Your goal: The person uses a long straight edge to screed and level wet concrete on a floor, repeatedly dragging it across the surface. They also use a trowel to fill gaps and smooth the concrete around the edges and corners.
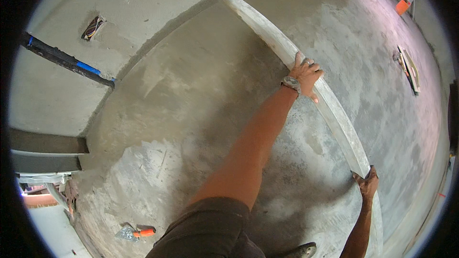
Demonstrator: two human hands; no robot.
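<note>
A long, pale metal straightedge (340, 126) runs diagonally across the grey cement floor (181, 81), its far end near the base of the wall. My left hand (306, 75), with a watch at the wrist, is closed over the bar around its middle, fingers over one edge and thumb by the other. Closer to me on the right, my right hand (367, 184) grips the same bar. Past that hand a pale strip carries on toward the lower edge, partly covered by my forearm.
A trowel (128, 232) with an orange handle lies at the lower left. To the right rests a hand float (410, 69). An orange object (403, 6) is at the far right. Along the left wall are a wire-filled box (93, 27) and a black pipe (62, 59) with blue tape. A shoe (306, 250) shows below.
</note>
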